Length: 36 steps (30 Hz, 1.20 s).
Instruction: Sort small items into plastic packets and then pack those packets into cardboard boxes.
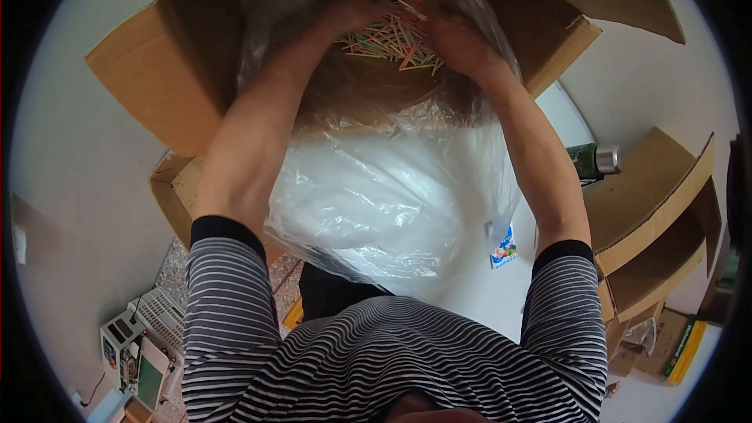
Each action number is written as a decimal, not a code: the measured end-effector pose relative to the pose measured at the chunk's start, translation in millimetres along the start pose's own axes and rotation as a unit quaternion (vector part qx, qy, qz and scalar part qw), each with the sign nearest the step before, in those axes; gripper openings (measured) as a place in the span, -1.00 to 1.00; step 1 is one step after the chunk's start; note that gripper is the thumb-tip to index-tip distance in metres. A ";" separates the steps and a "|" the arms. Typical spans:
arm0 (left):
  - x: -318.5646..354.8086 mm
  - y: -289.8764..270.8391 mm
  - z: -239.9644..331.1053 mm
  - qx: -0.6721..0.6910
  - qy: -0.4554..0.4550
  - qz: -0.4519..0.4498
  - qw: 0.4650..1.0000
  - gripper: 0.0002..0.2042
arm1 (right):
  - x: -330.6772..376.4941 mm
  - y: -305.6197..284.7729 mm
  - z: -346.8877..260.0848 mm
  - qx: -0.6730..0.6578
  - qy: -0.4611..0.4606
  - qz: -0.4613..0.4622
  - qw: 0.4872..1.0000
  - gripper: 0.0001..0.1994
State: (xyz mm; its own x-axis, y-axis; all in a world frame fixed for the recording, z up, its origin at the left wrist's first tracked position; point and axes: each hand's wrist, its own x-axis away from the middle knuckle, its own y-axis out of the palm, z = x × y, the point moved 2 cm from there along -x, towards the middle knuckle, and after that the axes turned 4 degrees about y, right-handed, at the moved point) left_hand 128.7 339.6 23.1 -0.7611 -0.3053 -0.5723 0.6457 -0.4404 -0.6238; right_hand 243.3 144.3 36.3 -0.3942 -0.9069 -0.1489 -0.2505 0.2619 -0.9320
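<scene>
Thin pale sticks in pink, yellow and green lie in a loose pile inside a large cardboard box. A clear plastic bag lines the box and spills over its near edge toward me. Both my arms reach deep into it. My left hand is at the left side of the pile, in shadow, with its fingers hard to make out. At the pile's right side, my right hand touches the sticks. Its fingertips are lost among them and in shade, so a grip cannot be told.
A small blue and white packet rests on a white surface at the right. Beyond my right arm stand a dark green bottle with a metal cap and an opened cardboard box. Electronic equipment sits low on the left.
</scene>
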 end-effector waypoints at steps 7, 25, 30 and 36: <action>140.6 0.1 150.6 0.000 0.035 -0.209 0.977 -0.34 | 21.6 -5.9 4.6 -0.004 -0.114 0.112 0.987 -0.51; 156.1 -4.0 121.4 -0.018 0.084 -0.344 0.935 -0.41 | 1.5 -11.4 71.0 -0.521 0.104 -0.052 0.845 -0.69; 169.1 -8.7 132.7 0.028 -0.019 -0.303 0.952 -0.44 | 79.4 3.2 27.2 -0.619 0.125 -0.163 0.758 -0.76; 176.8 -28.8 137.1 0.228 -0.136 0.107 0.958 -0.63 | 130.9 4.2 -44.1 -0.732 0.197 -0.243 0.605 -0.83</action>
State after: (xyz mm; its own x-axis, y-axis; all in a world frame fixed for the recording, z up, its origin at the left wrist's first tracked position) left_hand -33.0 182.6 12.9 -0.6426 -0.6107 -0.4627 0.7417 -0.6475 -0.1753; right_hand 151.6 41.3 27.5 -0.0666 -0.9205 0.3851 -0.8226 0.2691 0.5009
